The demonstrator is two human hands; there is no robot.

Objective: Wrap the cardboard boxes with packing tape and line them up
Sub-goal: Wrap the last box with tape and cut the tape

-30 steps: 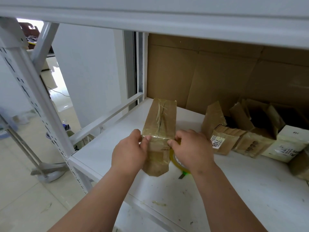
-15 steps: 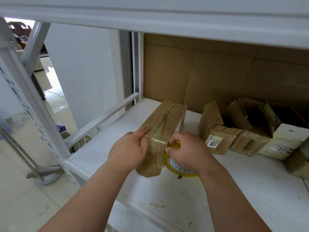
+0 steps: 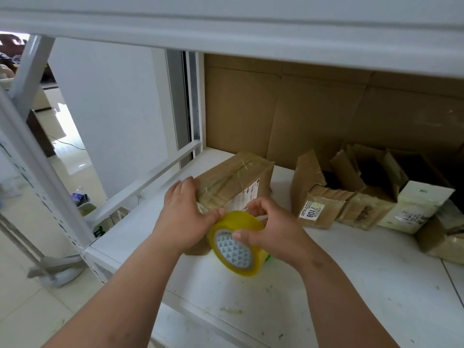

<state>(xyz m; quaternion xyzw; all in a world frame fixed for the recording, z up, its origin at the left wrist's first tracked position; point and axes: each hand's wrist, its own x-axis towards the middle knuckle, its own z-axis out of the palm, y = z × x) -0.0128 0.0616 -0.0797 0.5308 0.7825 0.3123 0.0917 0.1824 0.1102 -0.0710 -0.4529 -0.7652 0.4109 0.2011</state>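
Observation:
A brown cardboard box (image 3: 236,180), wound with clear tape, is held over the white shelf (image 3: 351,272) at its left end. My left hand (image 3: 184,217) grips the box's near left side, thumb on the taped front edge. My right hand (image 3: 268,229) holds a yellow roll of packing tape (image 3: 237,243) against the box's near end, thumb on the roll's patterned core. Several more cardboard boxes (image 3: 319,197) stand in a loose row to the right, some with open flaps.
A flat cardboard sheet (image 3: 313,114) lines the back of the shelf. The upper shelf board (image 3: 226,23) hangs low overhead. A white rack upright (image 3: 42,169) and crossbar stand at the left, with tiled floor beyond.
The box has swung from pointing away to lying across at an angle. My right hand has brought the tape roll up into full view at the box's near end.

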